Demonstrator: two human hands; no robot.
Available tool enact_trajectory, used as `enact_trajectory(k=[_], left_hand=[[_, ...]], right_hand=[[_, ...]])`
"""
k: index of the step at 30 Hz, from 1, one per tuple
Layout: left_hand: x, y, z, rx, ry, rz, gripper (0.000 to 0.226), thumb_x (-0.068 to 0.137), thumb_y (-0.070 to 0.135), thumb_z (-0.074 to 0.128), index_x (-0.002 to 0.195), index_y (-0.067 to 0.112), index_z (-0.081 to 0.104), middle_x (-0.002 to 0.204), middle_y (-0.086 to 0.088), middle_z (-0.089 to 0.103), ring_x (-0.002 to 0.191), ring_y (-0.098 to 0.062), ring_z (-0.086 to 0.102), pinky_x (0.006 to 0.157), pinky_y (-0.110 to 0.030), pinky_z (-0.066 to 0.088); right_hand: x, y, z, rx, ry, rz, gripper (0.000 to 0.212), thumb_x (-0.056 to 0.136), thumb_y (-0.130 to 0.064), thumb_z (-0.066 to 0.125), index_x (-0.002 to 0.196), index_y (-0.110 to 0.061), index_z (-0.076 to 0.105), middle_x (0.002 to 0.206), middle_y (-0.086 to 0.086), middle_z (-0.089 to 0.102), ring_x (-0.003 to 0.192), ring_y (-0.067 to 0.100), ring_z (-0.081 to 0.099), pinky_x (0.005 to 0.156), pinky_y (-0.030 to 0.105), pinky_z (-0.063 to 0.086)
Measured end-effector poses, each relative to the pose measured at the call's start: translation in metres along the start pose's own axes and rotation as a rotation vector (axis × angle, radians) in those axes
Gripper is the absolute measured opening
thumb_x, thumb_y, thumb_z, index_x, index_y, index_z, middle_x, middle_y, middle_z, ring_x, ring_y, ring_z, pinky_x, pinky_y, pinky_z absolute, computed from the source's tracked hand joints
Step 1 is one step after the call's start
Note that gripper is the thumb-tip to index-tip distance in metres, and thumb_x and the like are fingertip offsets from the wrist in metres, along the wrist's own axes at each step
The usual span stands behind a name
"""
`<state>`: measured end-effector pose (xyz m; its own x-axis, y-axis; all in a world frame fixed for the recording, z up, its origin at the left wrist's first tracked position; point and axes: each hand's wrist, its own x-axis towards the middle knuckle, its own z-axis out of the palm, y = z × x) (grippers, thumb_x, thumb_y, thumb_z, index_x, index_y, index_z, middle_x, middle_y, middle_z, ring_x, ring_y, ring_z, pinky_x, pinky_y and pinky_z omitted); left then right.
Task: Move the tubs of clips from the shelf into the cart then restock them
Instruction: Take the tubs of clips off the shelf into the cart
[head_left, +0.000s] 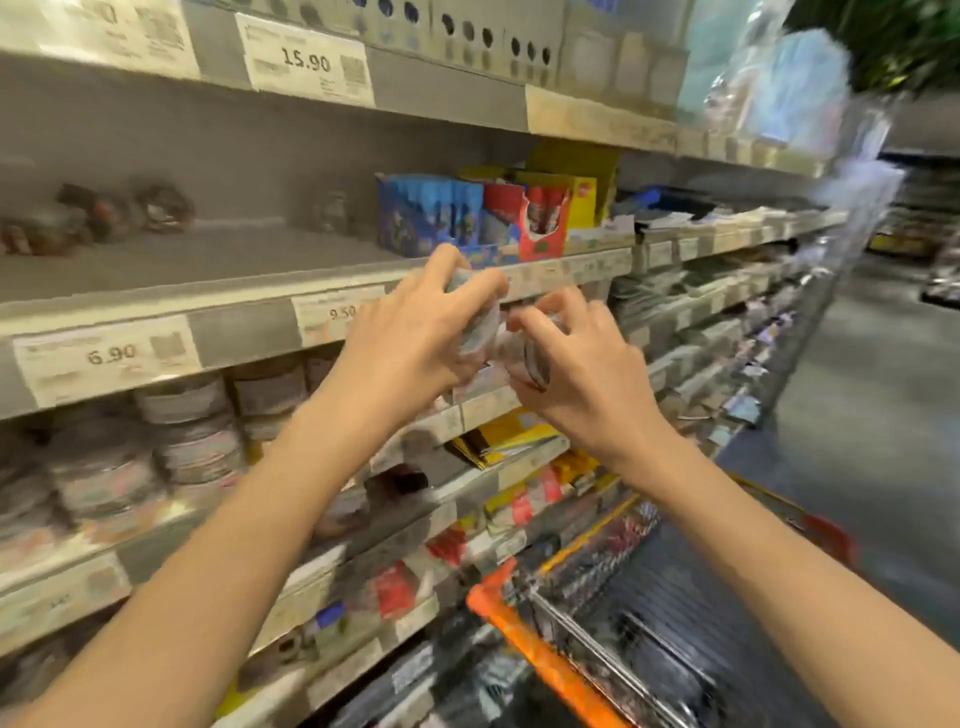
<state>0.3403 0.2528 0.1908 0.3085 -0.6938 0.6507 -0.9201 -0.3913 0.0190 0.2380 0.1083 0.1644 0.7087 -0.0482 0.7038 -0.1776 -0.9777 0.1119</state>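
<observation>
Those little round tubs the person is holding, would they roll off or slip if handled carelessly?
Probably. Each tub looks round, so on its side it may roll. The clear plastic looks smooth, likely slippery. One fits in the left hand alone, suggesting it's light.

Bare shelf (197, 260) left of the blue boxes (431, 218) offers open room.

Two small clear tubs of clips (475, 332), blurred, side by side before the shelf edge (244, 332).
</observation>
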Motion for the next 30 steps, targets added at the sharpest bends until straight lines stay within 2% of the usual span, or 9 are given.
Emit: enact_trajectory(k=[6, 9, 13, 16, 21, 23, 25, 27, 30], left_hand=[[0.01, 0.046, 0.094, -0.122, -0.188, 0.038, 0.052, 0.075, 0.032, 0.07, 0.116, 0.034, 0.038, 0.117, 0.001, 0.039, 0.092, -0.028, 0.055, 0.059, -0.038, 0.046], [0.014, 0.073, 0.15, -0.236, -0.292, 0.086, 0.057, 0.072, 0.029, 0.073, 0.119, 0.032, 0.041, 0.115, -0.001, 0.04, 0.092, -0.029, 0.056, 0.061, -0.042, 0.05], [0.022, 0.117, 0.231, -0.241, -0.509, 0.1, 0.064, 0.075, 0.03, 0.071, 0.13, 0.026, 0.039, 0.124, -0.004, 0.037, 0.099, -0.031, 0.055, 0.064, -0.04, 0.048], [0.029, 0.147, 0.291, -0.29, -0.674, 0.094, 0.072, 0.074, 0.026, 0.073, 0.135, 0.025, 0.035, 0.131, -0.006, 0.033, 0.103, -0.033, 0.055, 0.069, -0.039, 0.047], [0.025, 0.191, 0.379, -0.311, -0.959, 0.051, 0.074, 0.08, 0.017, 0.069, 0.141, 0.026, 0.028, 0.149, -0.011, 0.018, 0.119, -0.035, 0.048, 0.085, -0.046, 0.049], [0.016, 0.205, 0.41, -0.288, -1.079, 0.013, 0.077, 0.084, 0.012, 0.065, 0.145, 0.029, 0.021, 0.156, -0.01, 0.007, 0.12, -0.033, 0.05, 0.08, -0.039, 0.05], [0.0, 0.215, 0.441, -0.294, -1.12, 0.014, 0.074, 0.084, 0.003, 0.061, 0.144, 0.027, 0.023, 0.156, -0.011, 0.006, 0.095, -0.03, 0.062, 0.061, -0.035, 0.047], [-0.021, 0.219, 0.472, -0.334, -1.161, 0.011, 0.068, 0.084, -0.004, 0.056, 0.139, 0.025, 0.029, 0.152, -0.015, 0.015, 0.077, -0.029, 0.061, 0.05, -0.035, 0.041], [-0.052, 0.216, 0.511, -0.365, -1.25, -0.055, 0.068, 0.085, 0.003, 0.059, 0.141, 0.026, 0.029, 0.149, -0.013, 0.022, 0.1, -0.034, 0.06, 0.058, -0.037, 0.045]], right_hand=[[-0.073, 0.06, 0.018, 0.011, -0.176, 0.189, 0.043, 0.074, -0.032, 0.074, 0.109, -0.021, 0.051, 0.109, 0.007, 0.048, 0.094, 0.03, 0.049, 0.049, 0.03, 0.037], [-0.107, 0.095, 0.038, 0.001, -0.258, 0.298, 0.042, 0.078, -0.035, 0.07, 0.113, -0.021, 0.051, 0.111, 0.005, 0.045, 0.096, 0.028, 0.047, 0.053, 0.031, 0.038], [-0.153, 0.147, 0.069, 0.02, -0.381, 0.462, 0.045, 0.081, -0.039, 0.066, 0.12, -0.024, 0.048, 0.118, 0.002, 0.042, 0.105, 0.025, 0.044, 0.057, 0.033, 0.04], [-0.195, 0.186, 0.095, 0.038, -0.467, 0.617, 0.048, 0.081, -0.041, 0.066, 0.122, -0.025, 0.046, 0.123, 0.002, 0.041, 0.109, 0.026, 0.043, 0.062, 0.038, 0.048], [-0.262, 0.235, 0.137, 0.068, -0.625, 0.813, 0.052, 0.081, -0.036, 0.066, 0.127, -0.022, 0.044, 0.125, 0.004, 0.04, 0.11, 0.029, 0.043, 0.066, 0.038, 0.047], [-0.286, 0.249, 0.154, 0.094, -0.688, 0.866, 0.051, 0.082, -0.035, 0.066, 0.126, -0.022, 0.044, 0.123, 0.004, 0.039, 0.109, 0.029, 0.042, 0.064, 0.037, 0.045], [-0.31, 0.258, 0.173, 0.143, -0.742, 0.933, 0.05, 0.082, -0.036, 0.065, 0.126, -0.021, 0.044, 0.123, 0.004, 0.039, 0.11, 0.029, 0.042, 0.065, 0.037, 0.044], [-0.334, 0.261, 0.192, 0.184, -0.801, 0.998, 0.049, 0.084, -0.036, 0.064, 0.127, -0.021, 0.044, 0.123, 0.005, 0.039, 0.111, 0.03, 0.042, 0.065, 0.035, 0.043], [-0.37, 0.259, 0.22, 0.241, -0.893, 1.101, 0.05, 0.084, -0.037, 0.061, 0.129, -0.023, 0.042, 0.125, 0.005, 0.039, 0.112, 0.031, 0.044, 0.073, 0.038, 0.047]])
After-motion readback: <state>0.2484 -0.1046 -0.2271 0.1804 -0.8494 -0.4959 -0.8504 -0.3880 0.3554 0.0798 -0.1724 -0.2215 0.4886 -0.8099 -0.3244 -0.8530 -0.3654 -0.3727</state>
